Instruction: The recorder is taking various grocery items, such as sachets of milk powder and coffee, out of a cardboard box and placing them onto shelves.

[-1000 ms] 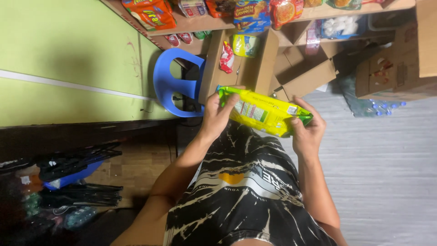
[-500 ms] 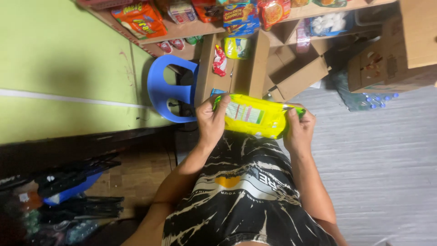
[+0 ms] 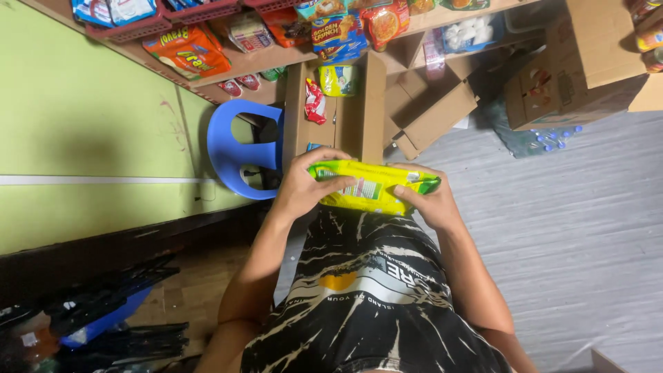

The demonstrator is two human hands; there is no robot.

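Directly in front of the person's torso, in the head view, a yellow and green snack packet [image 3: 369, 188] is held flat and roughly level between both hands. The left hand [image 3: 302, 188] grasps the packet's left end, fingers curled over its upper edge and thumb underneath. The right hand [image 3: 427, 202] grasps the packet's right end, fingers wrapped across the top near the green corner. Both hands are closed on the packet; neither is free.

Just beyond the packet stands an open cardboard box [image 3: 359, 103], tall and narrow, flaps up. Inside it, a red and white packet [image 3: 315, 101] lies against the left wall and a yellow packet [image 3: 338, 79] sits near the far end. To the left of the box, touching or nearly touching it, is a blue plastic chair [image 3: 231, 148], set against a green wall [image 3: 90, 131]. To the right of the box, an emptied carton [image 3: 431, 110] lies with its flaps spread, and further right a larger brown carton [image 3: 577, 65] rests on the grey floor [image 3: 573, 228].

Beyond the box, a wooden shelf [image 3: 276, 59] carries assorted bright snack bags, an orange bag [image 3: 186, 52] among them. Below the packet, the person wears a black patterned shirt [image 3: 366, 297].
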